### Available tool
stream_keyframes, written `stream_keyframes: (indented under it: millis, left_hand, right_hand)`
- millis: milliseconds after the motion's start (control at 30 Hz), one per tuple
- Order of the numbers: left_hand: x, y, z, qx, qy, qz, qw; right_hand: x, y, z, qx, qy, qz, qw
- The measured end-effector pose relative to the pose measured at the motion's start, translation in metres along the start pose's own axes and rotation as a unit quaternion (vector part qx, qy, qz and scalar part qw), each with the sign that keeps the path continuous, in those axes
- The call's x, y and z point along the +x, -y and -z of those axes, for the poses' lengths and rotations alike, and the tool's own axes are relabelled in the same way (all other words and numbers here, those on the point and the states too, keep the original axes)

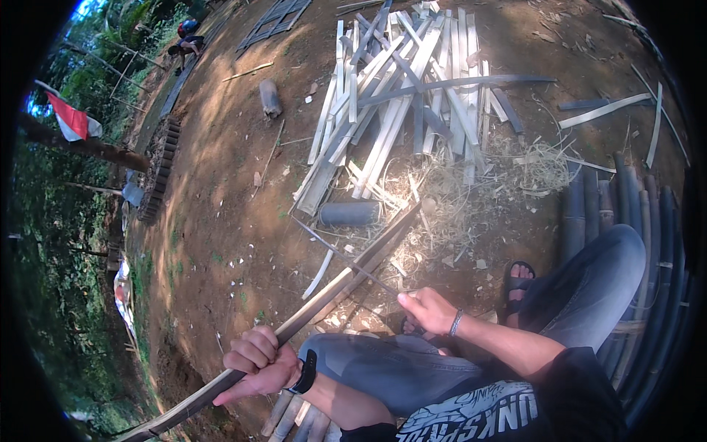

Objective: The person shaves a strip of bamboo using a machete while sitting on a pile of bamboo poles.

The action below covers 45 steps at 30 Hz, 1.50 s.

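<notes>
Red and white cloth shows first, a flag [72, 118] at ten o'clock near the dense greenery. Toward eleven, well apart, another person [188, 44] bends low over the ground. At seven o'clock the wearer's left hand [258, 361], a black band at its wrist, has its fingers wrapped around a long bamboo strip [317, 300]; the thumb extends along the strip's lower side. The strip slants from the lower rim at about seven o'clock up to just past the centre, its upper face pale along one side and dark along the other. A short log [270, 98] lies on the bare earth at eleven.

A thin-bladed knife [342, 254] crosses the strip near the centre; whether its edge bites in cannot be told. Just above lies a dark bamboo section [350, 214]. Between twelve and one, a loose pile of split strips [412, 88] spreads over the soil. Near five o'clock the right hand [428, 309] has its fingers closed on the knife's handle end. Curled shavings [456, 195] lie between two and three, a sandalled foot [520, 283] at four, and dark bamboo poles [655, 243] at three.
</notes>
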<state>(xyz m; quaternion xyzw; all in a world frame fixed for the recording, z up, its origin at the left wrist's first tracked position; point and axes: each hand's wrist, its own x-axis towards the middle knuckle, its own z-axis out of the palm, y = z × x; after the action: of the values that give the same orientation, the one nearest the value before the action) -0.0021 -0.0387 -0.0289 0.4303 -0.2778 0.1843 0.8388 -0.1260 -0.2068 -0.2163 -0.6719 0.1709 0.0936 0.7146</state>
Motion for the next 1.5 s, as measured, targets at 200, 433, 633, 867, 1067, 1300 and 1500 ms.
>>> stream_keyframes:
  millis: [200,433,633,867,1067,1300,1500]
  left_hand:
    - [0.003,-0.002,0.018,-0.027,0.034,0.025,0.999]
    - [0.0,-0.002,0.007,-0.012,0.031,0.011,0.999]
    - [0.001,-0.001,0.005,-0.013,0.038,0.006,0.999]
    - [-0.001,0.0,-0.004,-0.027,0.063,0.006,0.998]
    - [0.0,0.0,-0.006,-0.029,0.077,0.002,0.997]
    - [0.0,0.002,-0.001,-0.004,0.001,0.001,1.0]
    - [-0.001,0.001,0.001,-0.021,0.058,0.015,0.998]
  right_hand:
    - [0.0,0.014,-0.013,-0.016,0.005,-0.006,1.0]
    - [-0.007,0.028,-0.002,-0.036,-0.004,-0.01,0.999]
    - [-0.022,0.03,0.003,-0.089,-0.03,0.024,0.995]
    - [-0.02,0.007,0.002,-0.057,-0.026,0.028,0.998]
    - [0.0,0.018,0.021,0.042,-0.037,-0.111,0.992]
    - [0.006,0.019,0.02,-0.034,-0.004,-0.036,0.999]
    - [0.0,0.008,0.012,-0.031,-0.028,-0.007,0.999]
